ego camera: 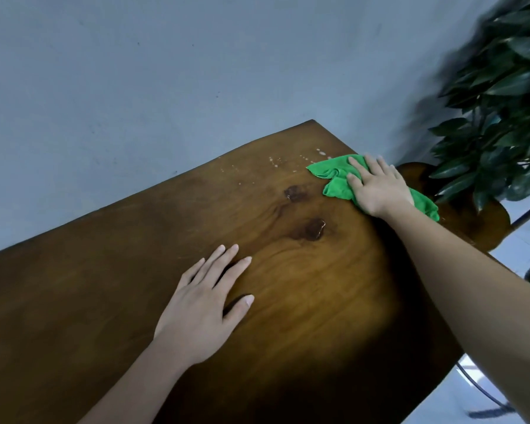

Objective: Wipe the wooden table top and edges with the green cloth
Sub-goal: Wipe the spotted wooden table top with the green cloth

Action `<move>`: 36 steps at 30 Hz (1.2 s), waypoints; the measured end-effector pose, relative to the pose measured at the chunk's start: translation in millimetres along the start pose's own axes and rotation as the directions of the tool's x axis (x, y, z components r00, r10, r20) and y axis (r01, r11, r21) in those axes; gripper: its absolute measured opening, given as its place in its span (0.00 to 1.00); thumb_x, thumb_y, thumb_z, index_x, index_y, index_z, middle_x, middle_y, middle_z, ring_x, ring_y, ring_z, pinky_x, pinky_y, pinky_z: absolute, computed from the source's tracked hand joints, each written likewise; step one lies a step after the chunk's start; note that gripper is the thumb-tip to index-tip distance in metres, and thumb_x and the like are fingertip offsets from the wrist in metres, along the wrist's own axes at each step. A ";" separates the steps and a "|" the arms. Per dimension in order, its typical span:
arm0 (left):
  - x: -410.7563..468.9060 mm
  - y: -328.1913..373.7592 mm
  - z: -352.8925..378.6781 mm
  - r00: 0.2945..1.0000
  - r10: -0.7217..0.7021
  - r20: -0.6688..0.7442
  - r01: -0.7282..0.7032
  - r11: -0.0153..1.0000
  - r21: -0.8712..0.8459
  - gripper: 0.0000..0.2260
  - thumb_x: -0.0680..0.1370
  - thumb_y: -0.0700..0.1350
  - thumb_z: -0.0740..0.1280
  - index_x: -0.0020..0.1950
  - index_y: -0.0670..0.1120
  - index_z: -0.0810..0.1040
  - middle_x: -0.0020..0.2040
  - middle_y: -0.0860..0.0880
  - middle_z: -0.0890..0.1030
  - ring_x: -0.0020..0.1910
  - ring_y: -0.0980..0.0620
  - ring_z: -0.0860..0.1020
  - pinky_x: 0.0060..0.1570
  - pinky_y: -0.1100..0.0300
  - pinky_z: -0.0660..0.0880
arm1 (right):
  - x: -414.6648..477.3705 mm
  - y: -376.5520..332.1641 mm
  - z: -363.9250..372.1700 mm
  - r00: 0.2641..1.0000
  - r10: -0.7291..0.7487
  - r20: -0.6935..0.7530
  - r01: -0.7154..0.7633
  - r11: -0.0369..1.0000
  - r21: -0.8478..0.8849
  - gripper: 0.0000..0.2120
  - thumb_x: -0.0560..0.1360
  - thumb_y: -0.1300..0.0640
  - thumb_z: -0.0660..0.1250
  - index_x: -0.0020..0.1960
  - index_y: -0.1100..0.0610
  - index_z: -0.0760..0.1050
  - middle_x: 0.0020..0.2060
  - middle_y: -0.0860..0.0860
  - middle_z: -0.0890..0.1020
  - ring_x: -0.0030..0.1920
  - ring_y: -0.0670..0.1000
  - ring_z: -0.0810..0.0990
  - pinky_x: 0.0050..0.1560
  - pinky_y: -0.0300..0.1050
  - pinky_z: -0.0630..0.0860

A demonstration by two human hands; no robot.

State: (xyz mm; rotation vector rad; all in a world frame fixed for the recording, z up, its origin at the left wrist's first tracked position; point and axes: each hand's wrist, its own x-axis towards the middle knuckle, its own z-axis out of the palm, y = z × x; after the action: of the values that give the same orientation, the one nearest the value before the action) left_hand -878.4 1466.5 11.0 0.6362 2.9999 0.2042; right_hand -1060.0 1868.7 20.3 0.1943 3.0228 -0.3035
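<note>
- The right forearm (pixel 478 289) crosses the near right side of the wooden table (pixel 74 301), reaching toward its far right corner.
- The left hand (pixel 202 304) lies flat on bare wood, fingers straight and slightly spread, holding nothing. It looks like a brace.
- The right hand (pixel 380 188) presses the green cloth (pixel 334 175) down with straight, spread fingers. The cloth is bunched beneath it at the right edge, near the far corner.
- Pale spots (pixel 273 162) dot the top just left of the cloth, not yet wiped.
- Judging by this, wiping is underway at the far end. How much of the top is done cannot be told, and the edges probably remain.
- Dark plant leaves (pixel 502 117) hang near that corner.
</note>
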 end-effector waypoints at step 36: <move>0.0 0.6 -10.2 0.999 -0.043 0.030 0.045 0.997 -0.060 0.31 0.86 0.73 0.46 0.88 0.68 0.47 0.89 0.63 0.39 0.86 0.63 0.33 0.87 0.51 0.40 | 76.8 -83.8 -1.3 0.983 -0.172 0.070 0.172 0.985 0.005 0.34 0.84 0.27 0.40 0.88 0.35 0.47 0.89 0.45 0.44 0.89 0.53 0.45 0.86 0.61 0.47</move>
State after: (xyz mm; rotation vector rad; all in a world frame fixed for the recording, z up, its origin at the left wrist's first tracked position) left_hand -879.0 1465.9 21.2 0.5619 2.9644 0.2800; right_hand -1147.4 1796.5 29.2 -0.0771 2.9746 -0.3147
